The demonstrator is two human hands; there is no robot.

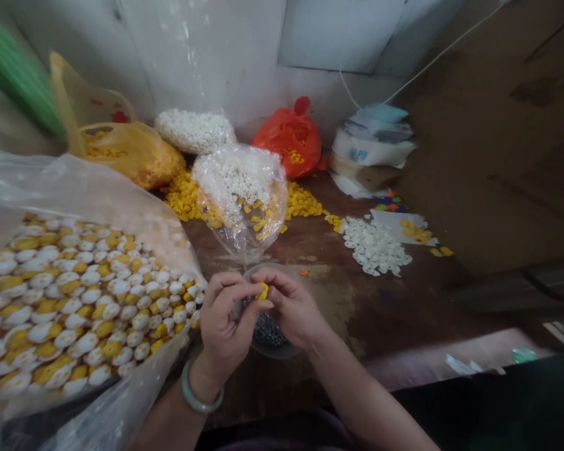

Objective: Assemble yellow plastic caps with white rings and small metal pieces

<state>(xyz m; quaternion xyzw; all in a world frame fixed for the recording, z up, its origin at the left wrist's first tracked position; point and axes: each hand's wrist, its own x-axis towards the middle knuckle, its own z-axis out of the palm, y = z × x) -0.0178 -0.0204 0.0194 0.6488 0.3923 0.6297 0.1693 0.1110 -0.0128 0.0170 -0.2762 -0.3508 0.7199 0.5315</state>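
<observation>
A small yellow plastic piece [262,291] is pinched between the fingertips of my left hand [230,310] and my right hand [294,307]. Both hands are closed around it, and its exact shape is partly hidden by the fingers. Just below them stands a clear round bowl [284,352] with many small dark pieces [267,330] inside. Beyond the hands lies a clear plastic bag [244,235] holding white and yellow pieces. To the left, a large open plastic bag [169,225] is full of small white-and-yellow parts [91,294].
Loose yellow pieces [305,202] are heaped behind the clear bag. White flat pieces [376,244] lie in a pile at right. A yellow bag [155,153], a bag of white pieces [195,130], a red bag [286,138] and stacked packets [371,144] line the wall.
</observation>
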